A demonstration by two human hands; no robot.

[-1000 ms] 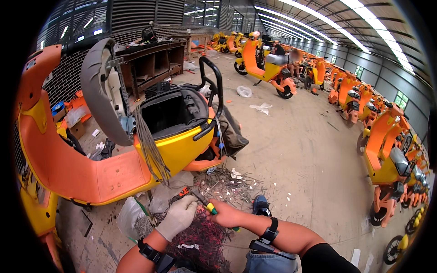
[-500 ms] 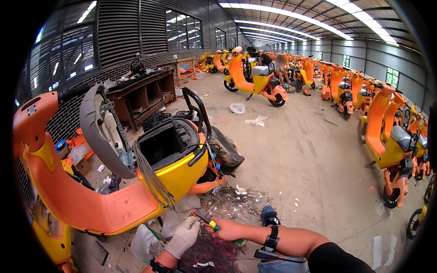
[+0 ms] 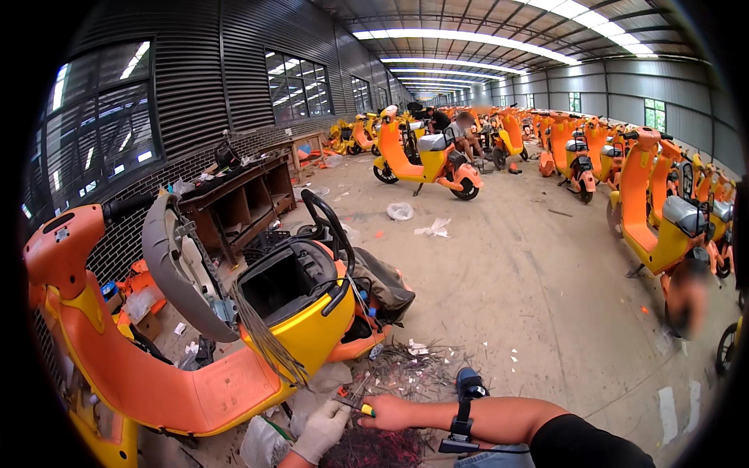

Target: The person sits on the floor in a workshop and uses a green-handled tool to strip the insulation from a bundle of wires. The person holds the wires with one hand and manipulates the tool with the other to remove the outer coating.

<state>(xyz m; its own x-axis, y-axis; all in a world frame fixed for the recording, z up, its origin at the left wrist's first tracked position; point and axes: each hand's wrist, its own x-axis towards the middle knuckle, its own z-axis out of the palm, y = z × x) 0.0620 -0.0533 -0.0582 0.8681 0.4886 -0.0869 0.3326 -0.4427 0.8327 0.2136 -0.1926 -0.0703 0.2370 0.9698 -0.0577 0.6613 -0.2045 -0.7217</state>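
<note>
My right hand (image 3: pixel 387 411) is bare and closed around a hand tool with a yellow-and-dark handle (image 3: pixel 367 409); its kind is unclear. Close on its left, my left hand (image 3: pixel 323 429) wears a pale glove. Its fingers are curled by the tool's front end, near a small red-orange piece (image 3: pixel 342 391), and what they pinch is too small to make out. Both hands are low over a heap of dark and reddish thin scraps (image 3: pixel 374 451). Beyond them stands an orange-and-yellow scooter (image 3: pixel 211 394) with its grey seat (image 3: pixel 175 273) tipped up. A bundle of thin grey-brown strips (image 3: pixel 265 337) hangs over its side.
A clear plastic bag (image 3: pixel 261 443) lies left of my hands. My shoe (image 3: pixel 470 384) is to the right. Against the left wall is a brown workbench (image 3: pixel 246 204). Another scooter (image 3: pixel 425 160) stands ahead, with people beyond it and rows of scooters (image 3: pixel 647 210) at right.
The view has tilted up, so the scene sits lower in the picture. My hands stay close together at the tool, with the tool turned slightly.
</note>
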